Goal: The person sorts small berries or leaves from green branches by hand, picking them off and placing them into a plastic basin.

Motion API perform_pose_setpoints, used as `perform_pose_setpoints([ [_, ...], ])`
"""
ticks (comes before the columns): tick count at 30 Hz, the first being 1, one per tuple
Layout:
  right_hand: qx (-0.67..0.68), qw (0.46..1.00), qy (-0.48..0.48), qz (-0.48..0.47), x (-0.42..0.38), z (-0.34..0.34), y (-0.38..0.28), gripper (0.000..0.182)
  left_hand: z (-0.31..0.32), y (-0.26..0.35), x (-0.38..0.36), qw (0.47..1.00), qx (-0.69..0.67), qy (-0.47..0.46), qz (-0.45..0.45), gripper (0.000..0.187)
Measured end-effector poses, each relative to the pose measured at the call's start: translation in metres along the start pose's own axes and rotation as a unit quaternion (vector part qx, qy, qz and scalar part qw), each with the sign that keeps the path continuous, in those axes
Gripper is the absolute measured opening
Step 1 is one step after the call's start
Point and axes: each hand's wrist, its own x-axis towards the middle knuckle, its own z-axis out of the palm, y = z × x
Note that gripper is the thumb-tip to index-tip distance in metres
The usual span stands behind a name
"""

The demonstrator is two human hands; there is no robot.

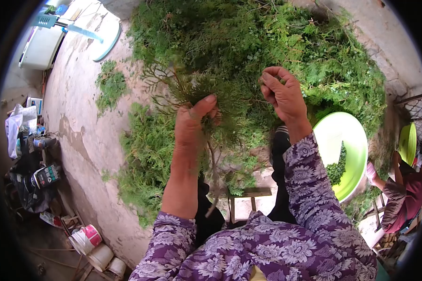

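Observation:
My left hand (192,119) is closed round a leafy evergreen branch (211,91), whose bare stem hangs down below the fist. To its right, my right hand (286,91) is raised with thumb and fingers pinched together. Something small and greenish may sit at those fingertips, too small to name. Beneath both hands spreads a large heap of cut evergreen branches (248,42). Beside my right forearm stands a lime-green basin (361,140) with a small pile of green cones or berries (337,168) in it.
At the right edge sits another person (405,201) in dark red, near a second green basin (408,143). Buckets (98,255) stand at lower left. A fan base (109,44) is at upper left, and a loose sprig clump (110,86) lies on the concrete floor (79,107).

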Motion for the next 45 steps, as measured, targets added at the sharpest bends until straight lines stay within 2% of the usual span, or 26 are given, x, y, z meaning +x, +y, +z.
perform_pose_setpoints([
  [2,0.208,0.963,-0.056,0.159,-0.006,0.007,-0.004,0.011,0.0,0.003,-0.003,1.0,-0.006,-0.004,-0.01,0.021],
  [3,0.21,0.963,-0.054,0.159,-0.006,0.008,-0.001,0.011,0.004,0.006,-0.007,1.0,-0.001,0.001,-0.006,0.022],
  [5,0.369,0.883,-0.171,0.232,-0.007,0.012,0.003,0.016,0.006,0.007,-0.01,1.0,0.004,0.008,-0.002,0.022],
  [9,0.361,0.882,-0.177,0.246,-0.013,0.024,-0.001,0.018,0.008,0.004,-0.008,1.0,-0.011,-0.004,0.012,0.022],
  [11,0.252,0.919,-0.202,0.225,-0.014,0.026,0.0,0.017,0.006,0.003,-0.004,1.0,-0.016,-0.011,0.015,0.021],
  [13,0.252,0.916,-0.204,0.238,-0.015,0.028,-0.002,0.016,0.0,0.001,0.002,0.998,0.001,-0.063,-0.011,0.021],
  [20,0.197,0.934,-0.183,0.236,-0.02,0.032,-0.001,0.013,0.005,-0.002,0.004,0.998,0.021,-0.057,-0.016,0.021],
  [23,0.259,0.913,-0.207,0.238,-0.018,0.028,0.002,0.013,0.004,-0.003,0.005,0.998,0.017,-0.062,-0.015,0.021],
  [33,0.283,0.904,-0.195,0.254,-0.017,0.03,0.005,0.013,0.003,-0.003,0.005,0.997,0.008,-0.064,-0.041,0.022],
  [36,0.23,0.923,-0.183,0.249,-0.018,0.032,-0.001,0.014,0.001,-0.003,0.006,0.997,0.018,-0.063,-0.031,0.02],
  [38,0.11,0.958,-0.163,0.211,-0.02,0.034,-0.006,0.014,-0.001,-0.004,0.007,0.998,0.029,-0.059,-0.018,0.019],
  [39,0.111,0.956,-0.162,0.216,-0.026,0.034,-0.004,0.014,-0.004,-0.006,0.001,0.998,0.05,-0.043,-0.022,0.017],
  [41,0.012,0.969,-0.184,0.162,-0.025,0.033,0.001,0.013,-0.004,-0.006,0.0,0.997,0.071,-0.032,-0.022,0.016],
  [42,0.012,0.97,-0.183,0.162,-0.026,0.033,0.001,0.013,-0.001,-0.006,-0.001,0.997,0.072,-0.024,-0.02,0.014],
  [44,-0.169,0.97,-0.16,0.072,-0.028,0.036,0.0,0.011,0.002,-0.004,-0.003,0.997,0.074,-0.016,-0.018,0.014],
  [45,-0.169,0.97,-0.16,0.071,-0.025,0.033,0.006,0.011,0.003,-0.002,-0.004,0.998,0.055,-0.018,-0.024,0.013],
])
